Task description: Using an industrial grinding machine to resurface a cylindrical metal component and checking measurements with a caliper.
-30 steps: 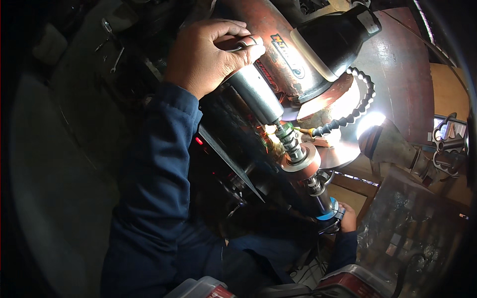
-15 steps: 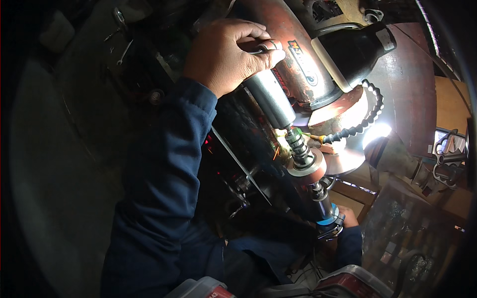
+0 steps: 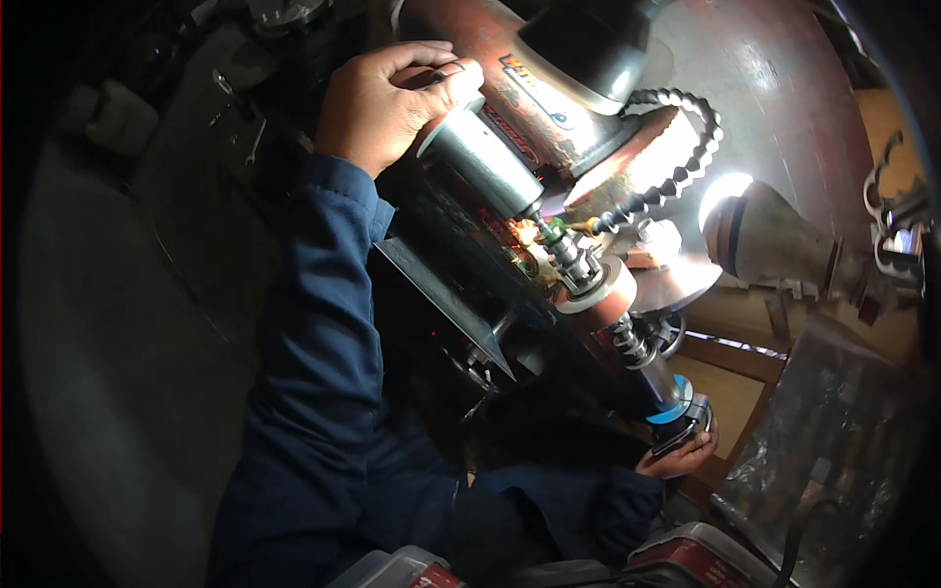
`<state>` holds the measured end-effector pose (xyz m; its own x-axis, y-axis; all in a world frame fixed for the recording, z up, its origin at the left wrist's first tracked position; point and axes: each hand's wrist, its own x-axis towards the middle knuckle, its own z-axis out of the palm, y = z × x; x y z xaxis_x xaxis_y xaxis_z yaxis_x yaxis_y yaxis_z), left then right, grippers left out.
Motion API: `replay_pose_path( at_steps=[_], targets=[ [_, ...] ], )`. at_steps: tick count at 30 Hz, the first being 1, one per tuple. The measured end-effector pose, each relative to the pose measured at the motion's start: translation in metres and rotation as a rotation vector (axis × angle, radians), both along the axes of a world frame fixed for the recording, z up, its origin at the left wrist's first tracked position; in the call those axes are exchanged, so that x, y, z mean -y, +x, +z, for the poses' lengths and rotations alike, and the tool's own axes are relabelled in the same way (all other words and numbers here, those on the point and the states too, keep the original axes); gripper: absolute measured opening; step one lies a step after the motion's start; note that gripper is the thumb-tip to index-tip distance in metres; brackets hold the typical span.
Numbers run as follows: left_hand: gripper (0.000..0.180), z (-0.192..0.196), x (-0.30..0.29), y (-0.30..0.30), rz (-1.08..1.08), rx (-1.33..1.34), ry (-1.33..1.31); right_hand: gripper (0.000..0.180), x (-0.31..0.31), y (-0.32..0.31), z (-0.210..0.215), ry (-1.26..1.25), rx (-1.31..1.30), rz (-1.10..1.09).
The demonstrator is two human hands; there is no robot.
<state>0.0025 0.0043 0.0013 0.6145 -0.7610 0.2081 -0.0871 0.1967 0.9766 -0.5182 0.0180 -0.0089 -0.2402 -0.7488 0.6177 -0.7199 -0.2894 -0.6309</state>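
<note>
From where I stand, the work in hand looks like grinding a bumpy metal shaft (image 3: 573, 267), judging by the orange sparks (image 3: 524, 232) right beside its upper end. The shaft slants down to the right, between the steel cylinder (image 3: 485, 162) above and the blue ring (image 3: 678, 397) below, with a thick red-brown collar (image 3: 610, 294) around it partway along. The left hand (image 3: 397, 103) has its thumb and fingers curled in tight on the cylinder's upper end, though just what sits between the fingertips is hidden. The right hand (image 3: 686, 453) is curled around the dark fitting (image 3: 674, 427) at the far end, below the blue ring. So the shaft lies between the two hands, down and right of the left one, up and left of the right one, and neither touches its bumps. A ribbed hose (image 3: 713, 147) bends toward it. The next move, I'd say, calls for a steady hold at both ends, even pressure, and fingers well clear of the sparks.
</note>
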Motion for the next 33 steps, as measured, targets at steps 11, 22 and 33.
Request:
replay_pose_path(
  at_steps=[11,22,33],
  targets=[
    [0.027,0.000,-0.001,-0.003,0.018,0.062,0.014,0.035,0.020,-0.016,0.058,0.545,-0.270,-0.075],
    [0.026,-0.005,0.005,0.000,0.023,0.174,0.034,0.050,-0.019,0.009,-0.002,-0.085,-0.071,-0.183],
    [0.022,0.000,-0.003,-0.005,0.115,0.194,0.024,0.032,0.010,-0.008,0.038,0.386,-0.183,-0.098]
  ],
)
